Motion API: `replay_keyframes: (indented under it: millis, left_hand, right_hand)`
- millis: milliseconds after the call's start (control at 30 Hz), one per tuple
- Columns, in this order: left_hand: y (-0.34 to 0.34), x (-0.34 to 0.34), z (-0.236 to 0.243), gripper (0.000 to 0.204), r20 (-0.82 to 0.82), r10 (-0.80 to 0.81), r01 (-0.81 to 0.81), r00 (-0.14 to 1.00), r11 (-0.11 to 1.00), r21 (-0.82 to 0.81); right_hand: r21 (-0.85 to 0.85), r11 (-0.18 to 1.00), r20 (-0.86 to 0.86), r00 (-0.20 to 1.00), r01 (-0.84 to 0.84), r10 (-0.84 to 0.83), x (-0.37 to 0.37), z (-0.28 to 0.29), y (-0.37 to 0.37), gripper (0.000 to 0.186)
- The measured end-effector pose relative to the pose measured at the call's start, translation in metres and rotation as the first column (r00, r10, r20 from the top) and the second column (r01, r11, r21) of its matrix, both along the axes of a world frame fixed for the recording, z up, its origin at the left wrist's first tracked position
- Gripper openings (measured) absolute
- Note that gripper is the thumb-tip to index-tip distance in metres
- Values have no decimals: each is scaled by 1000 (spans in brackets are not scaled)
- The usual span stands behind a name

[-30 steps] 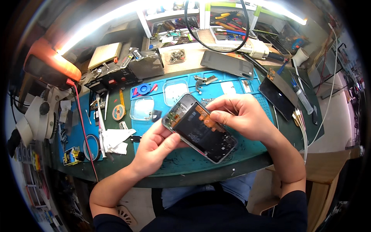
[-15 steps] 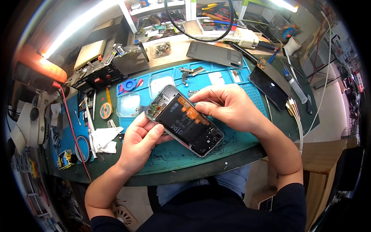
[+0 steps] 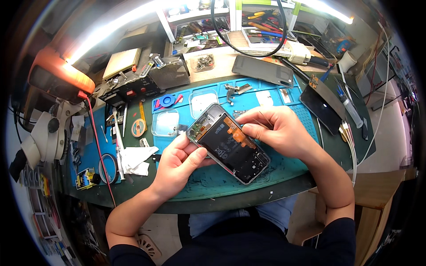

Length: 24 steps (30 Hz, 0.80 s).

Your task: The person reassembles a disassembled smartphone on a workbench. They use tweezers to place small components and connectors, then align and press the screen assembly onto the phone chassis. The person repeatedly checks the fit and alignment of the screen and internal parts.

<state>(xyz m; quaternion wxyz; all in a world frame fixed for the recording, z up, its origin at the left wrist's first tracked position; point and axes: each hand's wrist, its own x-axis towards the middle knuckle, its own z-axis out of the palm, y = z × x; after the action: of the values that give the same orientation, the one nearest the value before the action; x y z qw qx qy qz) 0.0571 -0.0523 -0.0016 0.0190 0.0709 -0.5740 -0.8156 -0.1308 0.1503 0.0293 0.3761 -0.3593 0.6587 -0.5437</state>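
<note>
An opened smartphone (image 3: 229, 144), its back off, is tilted above the blue work mat (image 3: 199, 189). Its black battery (image 3: 224, 138), an orange flex piece (image 3: 239, 135) and a bit of green circuit board at the upper left are exposed. My left hand (image 3: 179, 164) is closed on the phone's left edge, thumb on the frame and the other fingers partly beneath. My right hand (image 3: 275, 128) is pinched at the phone's upper right edge. Thin metal tweezers (image 3: 266, 118) stick out between its fingers; their tips are hidden.
Clear plastic boxes (image 3: 165, 123) and small metal parts (image 3: 235, 91) lie behind the phone. A dark back panel (image 3: 262, 70) and another phone screen (image 3: 320, 109) rest further right. White tissue (image 3: 135, 160), a solder spool (image 3: 139, 127) and an orange meter (image 3: 62, 77) are at left.
The whole view has shifted, so everything appears further right and slightly lower. Both hands keep nearly the same hold on the phone and tweezers.
</note>
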Motion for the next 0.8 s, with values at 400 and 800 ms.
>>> replay_keyframes:
  millis: [400,800]
  left_hand:
    - [1,0,0,45,-3,18,-19,1000,999,-31]
    - [0,0,1,44,33,40,-39,999,999,-26]
  right_hand:
    - [-40,999,-57,998,-8,6,-2,-8,-1,23]
    - [-40,999,-173,984,35,-41,-1,-14,0,25]
